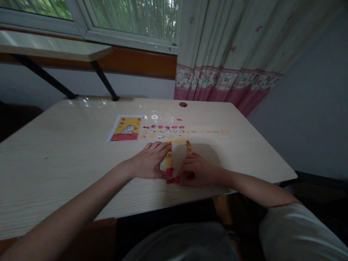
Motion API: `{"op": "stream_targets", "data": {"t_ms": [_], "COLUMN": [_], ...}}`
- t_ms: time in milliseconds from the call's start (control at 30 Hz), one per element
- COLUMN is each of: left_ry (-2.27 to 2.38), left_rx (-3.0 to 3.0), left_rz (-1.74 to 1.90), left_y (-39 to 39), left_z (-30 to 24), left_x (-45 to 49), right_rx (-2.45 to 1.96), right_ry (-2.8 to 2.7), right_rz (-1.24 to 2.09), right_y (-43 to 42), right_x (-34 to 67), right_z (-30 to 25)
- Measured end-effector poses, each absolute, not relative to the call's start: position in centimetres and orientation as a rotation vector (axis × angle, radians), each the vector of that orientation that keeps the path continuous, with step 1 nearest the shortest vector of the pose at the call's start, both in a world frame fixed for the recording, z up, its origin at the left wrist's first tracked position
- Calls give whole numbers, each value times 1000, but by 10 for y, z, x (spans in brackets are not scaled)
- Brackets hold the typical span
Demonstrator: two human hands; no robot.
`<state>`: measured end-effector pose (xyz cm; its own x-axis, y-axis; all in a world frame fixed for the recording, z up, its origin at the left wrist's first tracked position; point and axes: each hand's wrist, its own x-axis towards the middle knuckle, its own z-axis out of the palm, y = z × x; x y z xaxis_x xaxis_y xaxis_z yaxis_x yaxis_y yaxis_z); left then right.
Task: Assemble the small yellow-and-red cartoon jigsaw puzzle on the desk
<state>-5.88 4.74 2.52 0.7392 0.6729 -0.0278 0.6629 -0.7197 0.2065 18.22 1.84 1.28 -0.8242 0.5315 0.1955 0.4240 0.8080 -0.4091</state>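
A partly joined jigsaw border (169, 163) lies on the table in front of me, yellow along its sides and red at the near left corner. My left hand (149, 161) spans its left side, fingertips at the far end and thumb near the red corner, gripping it. At the near edge, my right hand (199, 169) has its thumb and finger closed on a small red puzzle piece (176, 179), beside the red corner. The border's right side (188, 146) runs up to the right hand, which hides its lower part.
Beyond the border lie rows of loose pieces: red ones (160, 127), yellow ones (202, 131) and white-patterned ones (161, 136). A picture sheet (125, 127) with a white animal lies left of them. A raised shelf (54, 47) stands at the table's back left, near a cable hole (183, 104).
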Motion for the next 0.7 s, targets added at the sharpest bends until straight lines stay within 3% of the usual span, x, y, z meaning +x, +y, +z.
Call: {"op": "stream_targets", "data": {"t_ms": [700], "left_ry": [1097], "left_rx": [2740], "left_rz": [36], "left_y": [45], "left_z": [28], "left_x": [-57], "right_rx": [-517], "right_ry": [-2825], "right_rz": [223], "right_y": [17], "right_x": [180], "right_z": [8]}}
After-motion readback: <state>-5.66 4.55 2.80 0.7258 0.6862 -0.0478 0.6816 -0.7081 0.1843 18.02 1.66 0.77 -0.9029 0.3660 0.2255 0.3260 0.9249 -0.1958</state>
